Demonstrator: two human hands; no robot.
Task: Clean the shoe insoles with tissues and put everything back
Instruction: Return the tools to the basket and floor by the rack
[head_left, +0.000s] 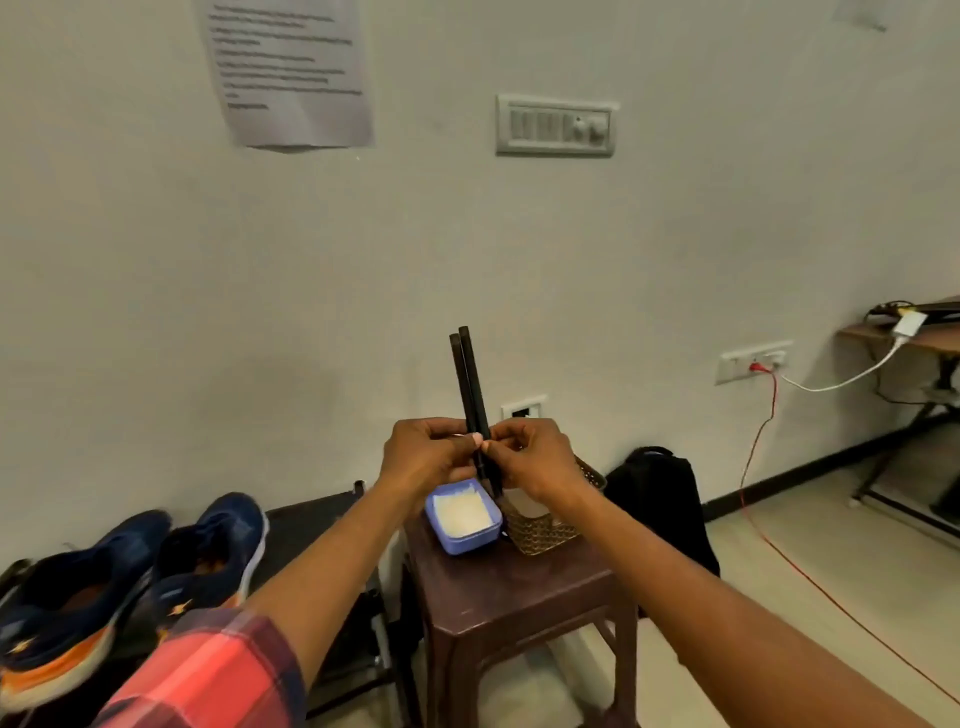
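Two dark insoles (470, 382) stand upright, edge-on to me and pressed side by side, above the stool. My left hand (423, 454) and my right hand (535, 457) both grip their lower part, fingertips meeting at the front. Below the hands a blue box (464, 540) with white tissues inside sits on the brown stool (511, 597). A pair of dark blue shoes with orange soles (130, 577) rests at the lower left on a black rack.
A brown woven basket (545, 532) stands on the stool beside the blue box. A black backpack (662, 499) leans on the wall to the right. A red cable (763, 431) runs across the floor from a wall socket. A desk (914, 338) is at far right.
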